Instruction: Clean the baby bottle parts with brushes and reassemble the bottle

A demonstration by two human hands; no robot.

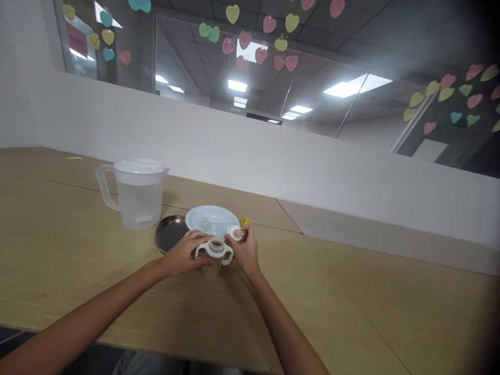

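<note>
A clear baby bottle [213, 265] with a white two-handled ring stands upright on the table, its mouth uncovered. My left hand [186, 253] is wrapped round its left side, thumb across the front. Between the fingers of my right hand [246, 250] is a white bottle cap with a clear nipple [235, 233], tilted, just right of and above the bottle's mouth. Right behind the bottle sits a white bowl [211, 211] with a small clear dome-shaped thing [205, 224] in it. A little yellow thing [245, 221] shows behind my right hand, mostly hidden.
A lidded clear plastic pitcher [140, 200] stands at the back left, handle to the left. Beside it lies a round dark metal tray [171, 234], partly behind my left hand. The wooden table [351, 291] meets a white wall [250, 161] under a window with heart-shaped notes.
</note>
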